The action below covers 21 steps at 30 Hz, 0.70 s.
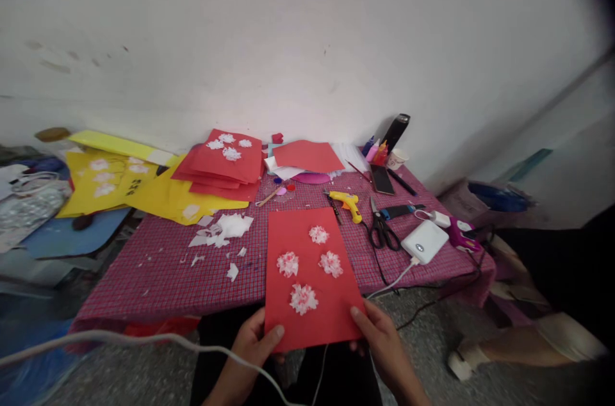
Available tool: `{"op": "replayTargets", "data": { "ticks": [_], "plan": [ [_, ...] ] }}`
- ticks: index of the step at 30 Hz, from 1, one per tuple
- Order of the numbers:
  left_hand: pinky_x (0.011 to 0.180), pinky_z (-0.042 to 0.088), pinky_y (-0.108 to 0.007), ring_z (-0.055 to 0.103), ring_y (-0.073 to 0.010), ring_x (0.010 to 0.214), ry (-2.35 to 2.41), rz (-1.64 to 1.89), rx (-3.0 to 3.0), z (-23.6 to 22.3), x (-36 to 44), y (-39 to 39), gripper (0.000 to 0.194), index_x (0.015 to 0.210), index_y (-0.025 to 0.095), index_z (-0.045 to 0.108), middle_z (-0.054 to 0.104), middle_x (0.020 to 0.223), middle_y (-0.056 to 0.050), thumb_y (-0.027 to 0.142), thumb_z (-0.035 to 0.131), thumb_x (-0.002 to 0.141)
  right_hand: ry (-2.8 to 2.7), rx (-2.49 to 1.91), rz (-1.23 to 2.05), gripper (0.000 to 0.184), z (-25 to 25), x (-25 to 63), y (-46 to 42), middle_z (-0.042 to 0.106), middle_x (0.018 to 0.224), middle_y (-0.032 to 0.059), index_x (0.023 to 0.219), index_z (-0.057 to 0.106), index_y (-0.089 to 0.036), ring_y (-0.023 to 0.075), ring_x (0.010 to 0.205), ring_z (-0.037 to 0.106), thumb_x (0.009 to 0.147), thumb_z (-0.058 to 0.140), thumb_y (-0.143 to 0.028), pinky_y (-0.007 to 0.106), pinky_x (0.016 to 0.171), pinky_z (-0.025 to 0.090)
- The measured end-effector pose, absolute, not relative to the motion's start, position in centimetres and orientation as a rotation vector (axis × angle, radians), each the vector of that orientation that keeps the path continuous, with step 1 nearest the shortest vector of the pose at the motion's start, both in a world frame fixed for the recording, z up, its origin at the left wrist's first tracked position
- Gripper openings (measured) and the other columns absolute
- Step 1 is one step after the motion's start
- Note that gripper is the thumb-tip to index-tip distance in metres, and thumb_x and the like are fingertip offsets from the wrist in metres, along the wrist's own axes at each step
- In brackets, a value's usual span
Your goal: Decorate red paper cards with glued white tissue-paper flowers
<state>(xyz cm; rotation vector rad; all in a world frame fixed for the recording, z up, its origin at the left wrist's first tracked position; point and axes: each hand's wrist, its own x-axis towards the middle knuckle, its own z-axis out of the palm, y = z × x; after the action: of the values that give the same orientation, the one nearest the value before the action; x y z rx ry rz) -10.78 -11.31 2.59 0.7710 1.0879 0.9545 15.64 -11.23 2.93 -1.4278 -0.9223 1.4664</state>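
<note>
A red sheet of card (307, 329) with several white-and-pink paper flowers (303, 298) on its face is held between my two hands at the table's near edge. My left hand (252, 342) pinches its lower left corner, thumb on top. At the lower right edge my right hand (382, 335) grips it the same way, fingers underneath. Beyond the card lies a yellow glue gun (346, 202). White paper scraps (225, 228) are scattered left of the card.
A stack of red cards (221, 169) sits at the back left beside yellow sheets (106, 178). Black-handled scissors (382, 230), a white power bank (425, 241) and a phone (382, 179) lie right. A white cable (144, 335) crosses in front. A person's leg (519, 345) is at right.
</note>
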Motion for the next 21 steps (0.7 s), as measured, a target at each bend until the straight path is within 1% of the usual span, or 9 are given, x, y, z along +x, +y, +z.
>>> {"op": "replayTargets", "data": {
  "ticks": [3,7,15,21],
  "plan": [
    [0.052,0.048,-0.025,0.055,-0.0131,0.055,1.079,0.958,0.778,2.52,-10.81,-11.47,0.058,0.113,0.012,0.067,0.063,0.065,-0.003,0.056,0.075,0.076,-0.932,-1.423,1.47,0.048,3.03,15.57,-11.27,0.059,0.06,-0.001,0.108,0.065,-0.013,0.0105,0.045,0.053,0.087,0.065,-0.057,0.019,0.04,0.036],
    [0.053,0.049,-0.025,0.055,-0.0135,0.057,1.068,0.961,0.772,2.47,-10.92,-11.59,0.053,0.106,0.012,0.067,0.063,0.066,-0.003,0.055,0.075,0.076,-0.941,-1.428,1.468,0.048,3.07,15.5,-11.4,0.059,0.06,-0.0013,0.107,0.065,-0.013,0.0112,0.046,0.054,0.087,0.065,-0.057,0.019,0.04,0.036],
    [0.053,0.05,-0.026,0.058,-0.0143,0.057,1.119,0.936,0.743,2.55,-10.99,-11.61,0.061,0.113,0.012,0.066,0.066,0.071,-0.005,0.056,0.078,0.072,-0.935,-1.469,1.468,0.052,3.33,15.23,-11.22,0.06,0.06,-0.001,0.107,0.064,-0.013,0.0111,0.044,0.054,0.084,0.066,-0.06,0.019,0.04,0.036],
    [0.053,0.051,-0.027,0.06,-0.0155,0.056,1.129,0.935,0.731,2.6,-10.83,-11.66,0.063,0.113,0.011,0.066,0.067,0.067,-0.005,0.056,0.079,0.071,-0.937,-1.462,1.479,0.053,3.26,15.16,-11.42,0.058,0.057,-0.0019,0.108,0.065,-0.013,0.0112,0.044,0.053,0.084,0.066,-0.06,0.02,0.04,0.036]
  ]
}}
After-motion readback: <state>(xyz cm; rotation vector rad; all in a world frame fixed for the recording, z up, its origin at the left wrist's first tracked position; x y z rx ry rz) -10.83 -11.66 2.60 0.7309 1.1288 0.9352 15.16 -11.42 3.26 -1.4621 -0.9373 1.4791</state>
